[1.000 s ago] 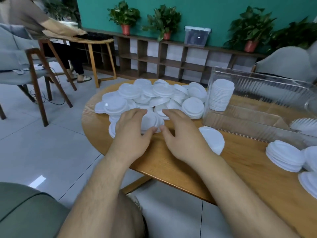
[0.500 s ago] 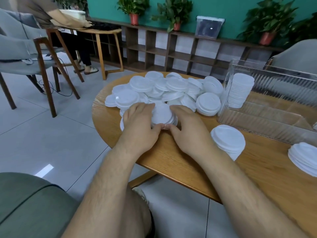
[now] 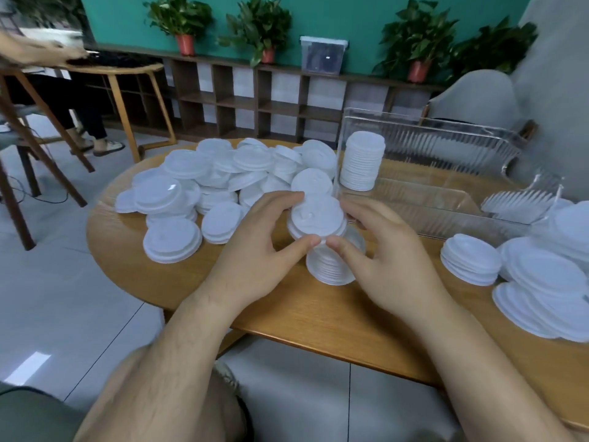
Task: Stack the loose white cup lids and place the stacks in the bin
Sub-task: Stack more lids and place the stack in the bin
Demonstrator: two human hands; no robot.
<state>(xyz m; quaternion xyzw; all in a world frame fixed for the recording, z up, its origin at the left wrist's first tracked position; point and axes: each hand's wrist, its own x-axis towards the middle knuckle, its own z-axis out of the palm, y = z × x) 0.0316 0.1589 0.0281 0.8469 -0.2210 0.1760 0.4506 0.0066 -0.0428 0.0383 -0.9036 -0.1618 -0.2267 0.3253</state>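
Observation:
My left hand point(image 3: 255, 250) and my right hand point(image 3: 389, 260) together grip a small stack of white lids point(image 3: 317, 218), fingers curled round its rim, thumbs nearly meeting in front. It hangs just above a taller stack of lids point(image 3: 331, 266) standing on the round wooden table point(image 3: 318, 314). A heap of loose white lids point(image 3: 223, 180) covers the table's far left. The clear ribbed plastic bin point(image 3: 446, 161) stands at the right rear, with a tall stack of lids point(image 3: 361, 164) in its left corner.
More lid stacks point(image 3: 471, 260) and a spread of lids point(image 3: 548, 288) lie on the table at the right. Wooden chairs point(image 3: 32, 138) and a seated person's legs point(image 3: 79, 122) are at the left. A shelf with potted plants point(image 3: 261, 90) lines the back wall.
Both hands lifted a small stack of lids out of the heap and carried it right, over the stack near the bin. The camera view shifted right too.

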